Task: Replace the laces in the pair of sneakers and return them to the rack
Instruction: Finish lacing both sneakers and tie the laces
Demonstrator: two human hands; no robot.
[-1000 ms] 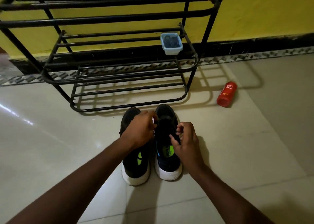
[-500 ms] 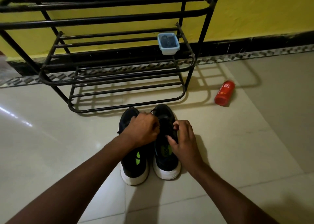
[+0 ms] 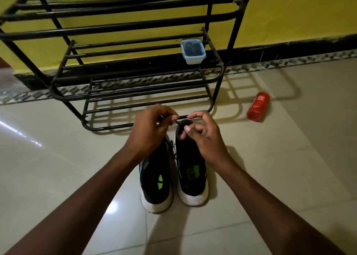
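Pair of sneakers on the floor, pale glossy tile, just in front of the rack. Not on any shelf.
- Left sneaker and right sneaker stand side by side and upright, nearly touching. Heels point to the camera, toes to the rack. Black uppers, white soles, green patch on each insole.
- Left hand is raised over the toe of the left sneaker. Thumb and forefinger pinch a thin black lace; the other fingers are curled in.
- A short strand of the lace slants from that pinch down to the front of the right sneaker. More dark lace shows in the gap between the two shoes.
- Right hand is over the front of the right sneaker. Thumb and forefinger are pressed tip to tip, the remaining fingers curled under. Cannot tell whether the lace sits in this pinch: the lowest rack bar runs dark right behind it.
- Both forearms reach in from the bottom edge, bare.

Surroundings:
- Rack is black metal tube with several barred shelves, standing against a yellow wall with a dark skirting.
- A small tub, clear with a pale blue rim, sits at the right end of a middle shelf. Dark contents, not identifiable.
- A red bottle lies on its side on the floor, right of the rack and well apart from the sneakers. Label reads "foam body wash".
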